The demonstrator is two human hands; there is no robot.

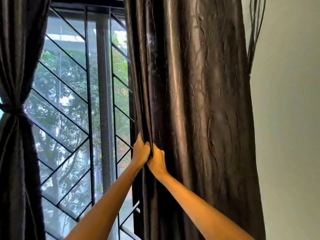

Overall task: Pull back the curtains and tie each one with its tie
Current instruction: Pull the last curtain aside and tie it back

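The right curtain (199, 101), dark brown and shiny with a wavy embroidered pattern, hangs loose over the right side of the window. My left hand (141, 151) and my right hand (157, 160) sit side by side and both grip its gathered left edge at about mid height. The left curtain (19, 49) hangs at the left edge of the view, cinched at its waist by a dark tie (12, 109). No tie for the right curtain is in sight.
A black window grille (88, 94) with diagonal bars and a mesh screen fills the gap between the curtains; trees show beyond it. Thin dark strings (254, 35) hang at the upper right against a plain wall (290, 118).
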